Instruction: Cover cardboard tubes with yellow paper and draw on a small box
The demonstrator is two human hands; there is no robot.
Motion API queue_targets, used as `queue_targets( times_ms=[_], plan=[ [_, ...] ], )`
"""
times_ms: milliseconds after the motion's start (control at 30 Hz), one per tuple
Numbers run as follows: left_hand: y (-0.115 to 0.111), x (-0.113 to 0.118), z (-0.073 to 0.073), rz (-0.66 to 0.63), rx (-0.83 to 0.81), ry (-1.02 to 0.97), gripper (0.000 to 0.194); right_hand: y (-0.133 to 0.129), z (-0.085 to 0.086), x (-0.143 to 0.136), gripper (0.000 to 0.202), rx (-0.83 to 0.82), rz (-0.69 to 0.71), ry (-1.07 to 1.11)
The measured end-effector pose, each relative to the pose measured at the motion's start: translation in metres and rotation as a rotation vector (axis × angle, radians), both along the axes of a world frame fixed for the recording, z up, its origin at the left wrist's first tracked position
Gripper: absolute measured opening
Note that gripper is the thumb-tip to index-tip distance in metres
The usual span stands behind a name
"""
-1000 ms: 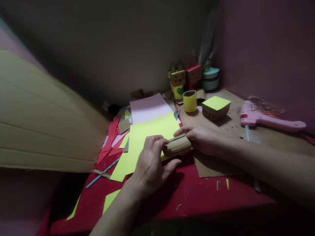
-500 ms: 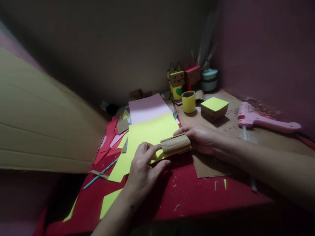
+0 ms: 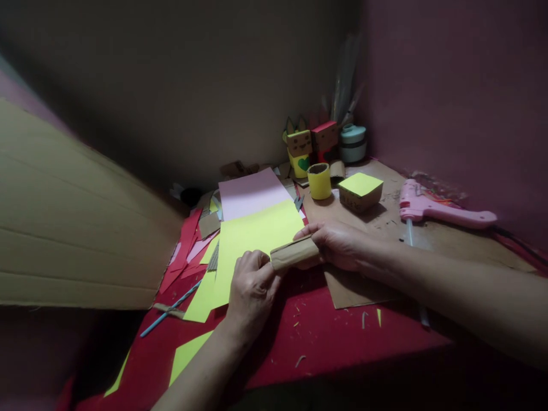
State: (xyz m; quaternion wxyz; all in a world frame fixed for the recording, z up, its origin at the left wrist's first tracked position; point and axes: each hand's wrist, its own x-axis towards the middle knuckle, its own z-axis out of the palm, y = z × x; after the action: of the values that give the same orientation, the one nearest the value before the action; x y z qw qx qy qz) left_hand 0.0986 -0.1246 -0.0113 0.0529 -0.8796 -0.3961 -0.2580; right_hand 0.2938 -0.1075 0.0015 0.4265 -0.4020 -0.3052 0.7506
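Note:
Between my hands is a rolled piece of brown cardboard (image 3: 295, 253), held just above the near edge of a yellow paper sheet (image 3: 257, 234). My left hand (image 3: 254, 291) is closed on the roll's left end, its fingers curled. At the other end, my right hand (image 3: 338, 244) grips the roll, with fingers behind it. Beyond my right hand stand a short yellow paper-covered tube (image 3: 319, 182) and a small cardboard box with a yellow top (image 3: 361, 192). A pink sheet (image 3: 252, 193) lies behind the yellow one.
A pink glue gun (image 3: 445, 211) lies on a cardboard mat (image 3: 436, 251) at right. Two animal-faced cardboard figures, one a yellow figure (image 3: 298, 151), and a pale blue pot (image 3: 353, 145) stand at the back. Red paper scraps (image 3: 186, 245) and a blue striped stick (image 3: 171, 308) lie left.
My left hand has closed from spread fingers onto the left end of the cardboard roll. My right hand keeps its hold. The view has shifted slightly to the right.

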Motion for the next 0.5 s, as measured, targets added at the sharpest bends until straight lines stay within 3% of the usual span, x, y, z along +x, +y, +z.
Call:
queue_targets(
  times_ms=[300,500],
  plan=[
    [0.008,-0.002,0.018,0.044,-0.381,-0.043,0.022,-0.004,0.004,0.0,0.039,0.022,0.007,-0.047],
    [0.016,-0.004,0.026,0.042,-0.599,-0.159,0.021,0.0,0.002,0.002,0.06,0.044,-0.002,-0.027]
  ],
)
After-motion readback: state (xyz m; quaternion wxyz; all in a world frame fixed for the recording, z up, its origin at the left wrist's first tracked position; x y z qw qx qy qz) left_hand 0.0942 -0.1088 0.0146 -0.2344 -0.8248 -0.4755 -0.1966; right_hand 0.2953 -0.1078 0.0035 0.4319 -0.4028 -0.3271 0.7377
